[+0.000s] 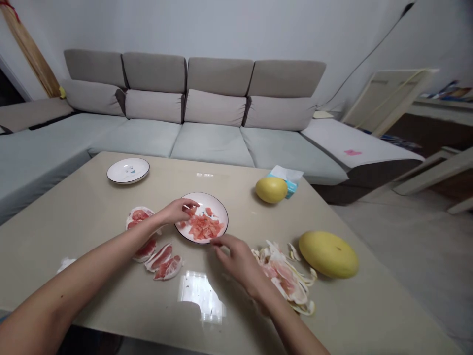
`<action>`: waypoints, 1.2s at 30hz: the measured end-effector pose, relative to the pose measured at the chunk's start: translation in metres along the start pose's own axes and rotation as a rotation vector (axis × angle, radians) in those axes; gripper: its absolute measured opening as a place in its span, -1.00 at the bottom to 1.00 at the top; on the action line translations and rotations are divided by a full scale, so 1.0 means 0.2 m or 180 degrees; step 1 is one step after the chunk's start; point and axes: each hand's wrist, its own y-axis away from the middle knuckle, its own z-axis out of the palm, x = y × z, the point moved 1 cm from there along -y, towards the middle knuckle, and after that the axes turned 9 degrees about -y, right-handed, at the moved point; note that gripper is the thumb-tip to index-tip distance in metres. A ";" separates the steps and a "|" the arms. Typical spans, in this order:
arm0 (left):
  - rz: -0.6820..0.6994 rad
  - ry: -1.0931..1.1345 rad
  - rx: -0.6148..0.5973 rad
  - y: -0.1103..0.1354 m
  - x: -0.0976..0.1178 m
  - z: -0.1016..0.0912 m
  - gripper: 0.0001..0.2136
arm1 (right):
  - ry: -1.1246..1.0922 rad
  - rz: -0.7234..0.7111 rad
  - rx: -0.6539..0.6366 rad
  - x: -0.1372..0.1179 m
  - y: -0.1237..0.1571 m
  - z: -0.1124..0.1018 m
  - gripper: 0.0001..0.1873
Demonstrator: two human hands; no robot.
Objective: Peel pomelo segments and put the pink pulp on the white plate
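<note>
A white plate (pixel 219 208) with a dark rim sits mid-table and holds several pink pomelo pieces (pixel 204 228). My left hand (pixel 176 211) reaches over the plate's left rim, fingers pinched on a small pink piece. My right hand (pixel 236 256) rests at the plate's near edge with its fingers curled together; what they hold, if anything, is hidden. Several pink pomelo segments (pixel 162 259) lie on the table left of the plate. A heap of pale peel and membrane (pixel 291 281) lies right of my right hand.
An empty white plate (pixel 128 170) stands at the far left of the beige table (pixel 92 217). Two yellow pomelos, one far (pixel 271 189) and one near (pixel 328 254), sit at right, with a tissue box (pixel 290 177) behind. A grey sofa (pixel 192 113) lies beyond.
</note>
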 end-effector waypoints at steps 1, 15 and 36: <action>-0.0025 0.0074 0.0001 -0.01 0.00 0.00 -0.51 | 0.0087 0.0040 0.0012 0.00 -0.05 -0.01 -0.72; 0.0426 -0.0826 -0.0225 -0.03 0.06 0.13 -0.48 | 0.1359 0.0582 -0.0616 0.13 -0.33 -0.07 -0.54; 0.0137 -0.1639 -0.0060 -0.14 0.03 0.03 -0.73 | 0.1311 0.0548 -0.0936 0.17 -0.69 -0.03 -0.71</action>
